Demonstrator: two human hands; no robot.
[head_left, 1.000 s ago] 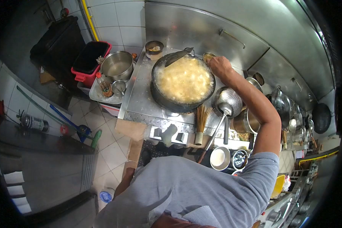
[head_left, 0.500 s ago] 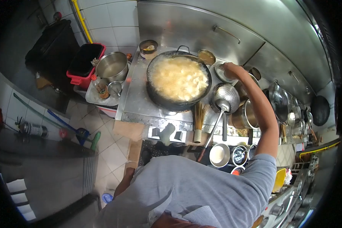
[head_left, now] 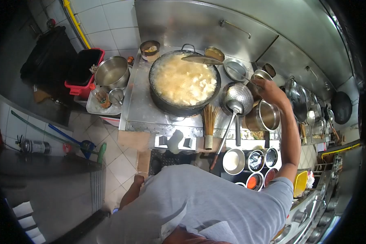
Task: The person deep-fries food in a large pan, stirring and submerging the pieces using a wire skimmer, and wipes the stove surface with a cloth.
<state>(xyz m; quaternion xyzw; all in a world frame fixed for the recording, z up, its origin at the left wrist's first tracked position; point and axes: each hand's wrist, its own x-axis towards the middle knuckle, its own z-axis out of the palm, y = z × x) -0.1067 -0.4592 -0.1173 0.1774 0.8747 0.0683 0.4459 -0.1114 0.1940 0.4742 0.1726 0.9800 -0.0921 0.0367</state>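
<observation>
"What's taking up the most room?"

"The steel counter [head_left: 138, 101], running under everything left of the grip. The big black pot [head_left: 171, 109] is sitting on it, left of the grip, with bubbling liquid and pale food [head_left: 203, 84] filling it."

"And the hands?"

"The right hand [head_left: 270, 91] is closing around the handle of a long scoop [head_left: 201, 59], whose head is reaching over the pot's far rim. I'm seeing only part of the left arm [head_left: 130, 193]; its hand is hiding, so I can't tell its grip."

"Anything smaller?"

"A strainer [head_left: 231, 90] is lying just left of the grip, nearer the body, and a brush [head_left: 208, 126] is lying farther left."

"What are you worrying about?"

"Splashing, if a dropping wrist is tipping the scoop into the liquid. A low-swinging handle could be knocking the strainer."

"What's unclear?"

"Foam is covering the food underneath, and I'm not making out whether the scoop is touching the rim."
</observation>
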